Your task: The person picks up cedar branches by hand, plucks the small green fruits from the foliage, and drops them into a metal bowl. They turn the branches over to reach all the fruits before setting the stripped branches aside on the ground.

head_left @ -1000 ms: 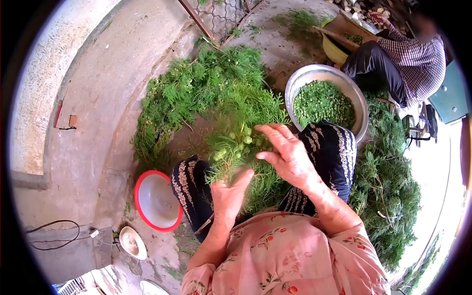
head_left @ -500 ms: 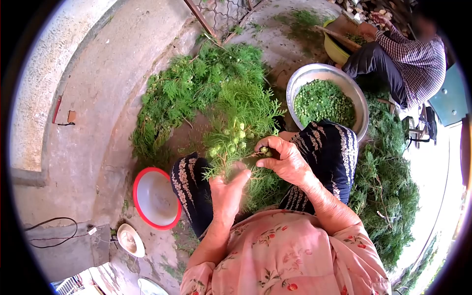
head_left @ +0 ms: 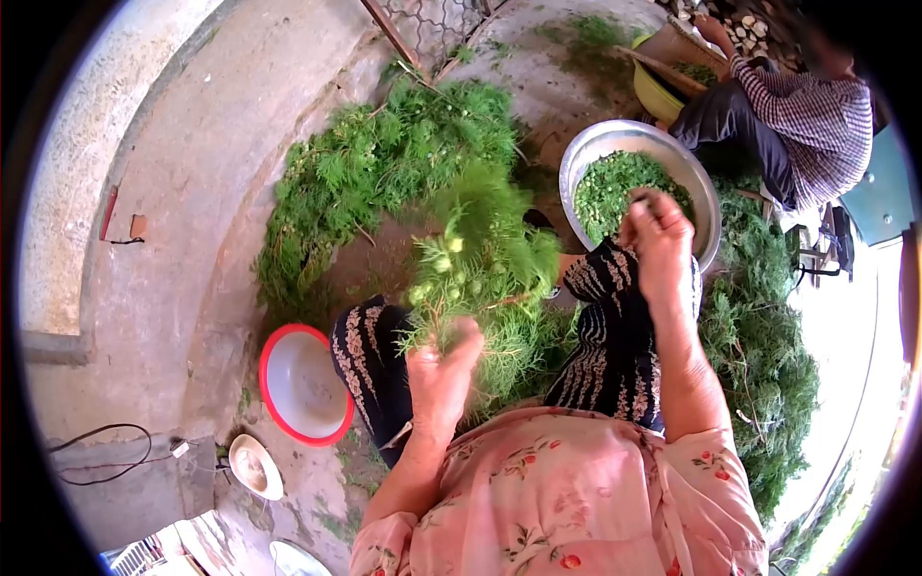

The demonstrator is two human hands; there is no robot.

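My left hand point(head_left: 440, 379) is closed around the lower stems of a leafy evergreen branch point(head_left: 480, 259) with round pale-green cones point(head_left: 442, 261) among its sprays. The branch stands up between my knees, its top smeared by motion. Over the near right rim of a wide metal basin point(head_left: 709, 206) is my right hand point(head_left: 661, 240), its fingers curled together. What those fingers hold, if anything, is hidden. Inside the basin lies a heap of small green cones with bits of foliage point(head_left: 610, 197).
Cut evergreen branches point(head_left: 384, 163) lie ahead on the ground, and another pile point(head_left: 744, 384) is at my right. A red-rimmed white bowl point(head_left: 279, 422) stands left of my knee. Beyond the basin a person in a checked shirt point(head_left: 812, 125) sits by a yellow-green container point(head_left: 653, 96).
My right hand has left the cones on the branch and moved up and right to the basin. My left hand still grips the branch. The other person's hand has shifted up and left.
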